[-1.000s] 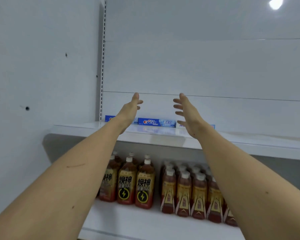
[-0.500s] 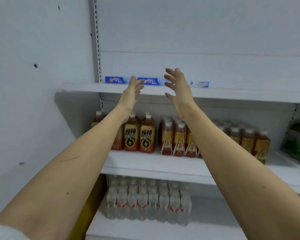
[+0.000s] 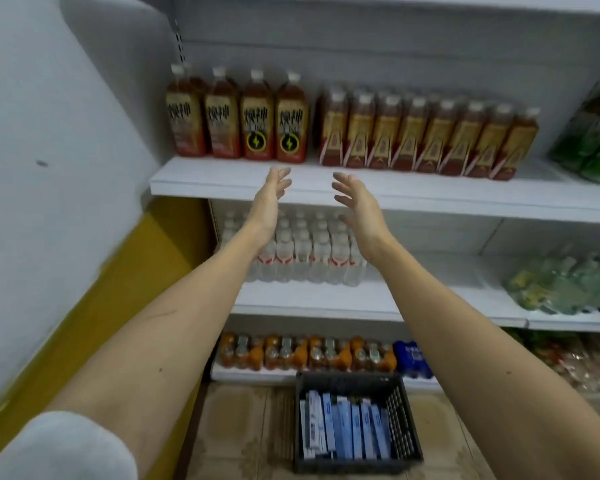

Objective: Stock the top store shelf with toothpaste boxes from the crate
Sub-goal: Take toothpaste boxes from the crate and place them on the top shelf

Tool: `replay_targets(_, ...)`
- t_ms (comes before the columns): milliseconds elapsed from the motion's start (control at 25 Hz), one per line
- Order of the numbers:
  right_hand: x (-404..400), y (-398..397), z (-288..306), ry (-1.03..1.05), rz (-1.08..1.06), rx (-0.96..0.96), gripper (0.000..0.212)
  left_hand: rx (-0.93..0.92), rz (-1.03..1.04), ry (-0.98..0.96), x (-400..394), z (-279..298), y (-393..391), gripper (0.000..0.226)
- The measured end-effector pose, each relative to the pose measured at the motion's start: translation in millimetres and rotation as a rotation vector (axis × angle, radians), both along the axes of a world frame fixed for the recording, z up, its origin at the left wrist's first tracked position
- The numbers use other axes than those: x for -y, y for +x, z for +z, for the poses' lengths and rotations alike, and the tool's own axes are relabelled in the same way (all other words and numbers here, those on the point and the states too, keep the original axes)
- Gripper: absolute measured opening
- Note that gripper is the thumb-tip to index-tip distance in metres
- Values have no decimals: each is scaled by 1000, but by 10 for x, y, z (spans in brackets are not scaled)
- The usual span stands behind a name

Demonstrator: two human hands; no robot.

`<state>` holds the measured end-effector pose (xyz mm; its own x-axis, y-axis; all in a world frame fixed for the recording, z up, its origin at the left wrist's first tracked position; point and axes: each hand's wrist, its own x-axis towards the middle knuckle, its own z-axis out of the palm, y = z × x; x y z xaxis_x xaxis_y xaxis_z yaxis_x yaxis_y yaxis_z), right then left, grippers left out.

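Fingers loose on our left hand [image 3: 267,206] and right hand [image 3: 357,206], both empty; toothpaste boxes [image 3: 343,427] left in the crate [image 3: 404,424].

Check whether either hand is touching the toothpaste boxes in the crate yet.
Apart. The head view shows the left hand and right hand open in front of the drinks shelves, while the toothpaste boxes sit in the crate on the floor.

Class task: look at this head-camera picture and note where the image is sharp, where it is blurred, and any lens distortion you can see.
Head view: the brown bottles read fairly sharp; the green packs at the right edge are smeared; shelf edges tilt and bow, as wide-angle lenses do; the crate is soft; lighting is even.
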<state>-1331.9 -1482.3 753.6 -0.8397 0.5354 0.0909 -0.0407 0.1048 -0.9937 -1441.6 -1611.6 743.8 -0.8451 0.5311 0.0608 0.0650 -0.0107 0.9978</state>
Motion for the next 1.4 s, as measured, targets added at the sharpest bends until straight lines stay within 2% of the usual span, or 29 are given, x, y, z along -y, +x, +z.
replay_targets(240, -318, 497, -978, -130, -41, 164, 48, 137, -98, -123, -412, -914, 445, 58)
replay_targets(560, -1105, 966, -2523, -293, -45, 418, 50, 350, -97, -370, -1051, -2386, 861, 56)
replay_targets(680, -1325, 1113, -3142, -416, -43, 509, 55, 443, -115, -463, -1208, -3020, 1055, 63)
replay_targets(840, -1524, 1212, -3884, -496, -8, 609, 50, 595, -70, -561, -1314, -3829, 1268, 71)
replay_targets(960, -1582, 1239, -4503, -573, -14, 687, 48, 726, -13, -610, -1350, -4520, 1343, 59)
replay_targets(1120, -1585, 1168, -5517, -651, 1, 856, 46, 925, 47, -695, -1451, -5561, 1269, 59)
replay_targets(1280, -1569, 1018, -6683, -662, 1, 994, 46, 1120, 152, -707, -1551, -6759, 1216, 53)
replay_targets(1400, -1611, 928, -7633, -591, 24, 1100, 46, 1311, 196, -673, -1529, -7633, 1292, 49)
